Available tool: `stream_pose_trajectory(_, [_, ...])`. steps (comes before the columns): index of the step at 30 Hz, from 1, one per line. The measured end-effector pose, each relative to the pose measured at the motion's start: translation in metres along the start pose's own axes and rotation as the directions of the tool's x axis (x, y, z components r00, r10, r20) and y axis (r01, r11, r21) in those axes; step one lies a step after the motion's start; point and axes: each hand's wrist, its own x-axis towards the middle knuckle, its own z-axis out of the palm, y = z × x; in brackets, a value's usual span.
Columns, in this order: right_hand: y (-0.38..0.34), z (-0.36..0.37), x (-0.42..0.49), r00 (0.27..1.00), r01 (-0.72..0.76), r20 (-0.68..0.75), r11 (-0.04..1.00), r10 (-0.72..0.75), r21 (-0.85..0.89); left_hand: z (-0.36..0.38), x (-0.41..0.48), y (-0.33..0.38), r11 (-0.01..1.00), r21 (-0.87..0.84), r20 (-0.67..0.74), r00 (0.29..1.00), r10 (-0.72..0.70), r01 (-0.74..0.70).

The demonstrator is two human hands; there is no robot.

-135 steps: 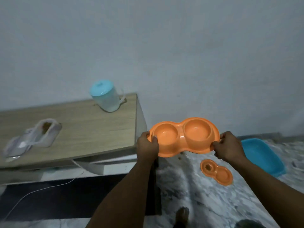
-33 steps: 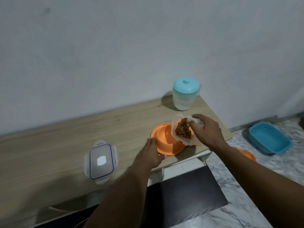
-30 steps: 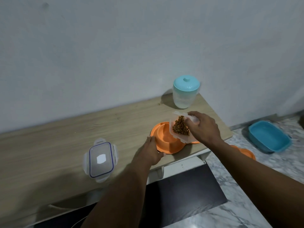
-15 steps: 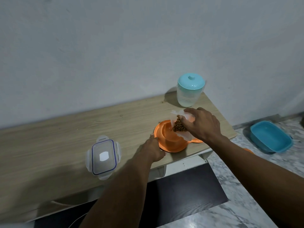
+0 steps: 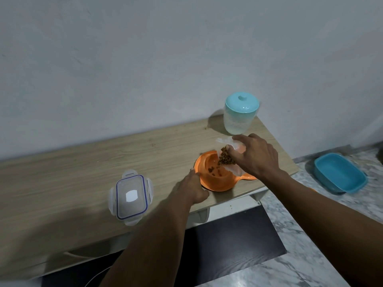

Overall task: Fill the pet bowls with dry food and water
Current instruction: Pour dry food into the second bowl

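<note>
An orange double pet bowl (image 5: 209, 180) sits near the right end of the wooden table (image 5: 83, 175). My right hand (image 5: 256, 157) grips a clear food container (image 5: 234, 160) tipped steeply over the bowl's left cup, and brown kibble (image 5: 224, 158) spills from its mouth. A few pieces lie in the cup. My left hand (image 5: 192, 188) rests against the bowl's left rim. The bowl's right cup is mostly hidden under my right hand.
A clear jug with a teal lid (image 5: 240, 116) stands at the table's back right corner. The container's clip lid (image 5: 130, 196) lies on the table to the left. A blue tub (image 5: 339, 172) sits on the marble floor at right.
The bowl went from held in the air to lying on the table. My right hand has tipped the container further over, and kibble now falls into the left cup.
</note>
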Motion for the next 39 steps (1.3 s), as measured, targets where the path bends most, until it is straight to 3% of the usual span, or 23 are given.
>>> stream_pose_trajectory(31, [0.006,0.002,0.001,0.999,-0.01,-0.031,1.0,0.011,0.019,-0.007,-0.004,0.003,1.0,0.007,0.044,0.999,0.004,-0.005])
stream_pose_trajectory(35, [0.012,0.003,0.003,0.997,-0.079,-0.006,0.994,0.08,0.08,-0.008,-0.004,0.003,1.0,-0.005,0.055,0.999,-0.002,0.002])
stream_pose_trajectory(39, [0.025,0.001,0.001,0.976,-0.213,0.015,0.945,0.216,0.246,-0.008,-0.004,0.002,1.0,-0.027,0.064,0.998,-0.002,0.003])
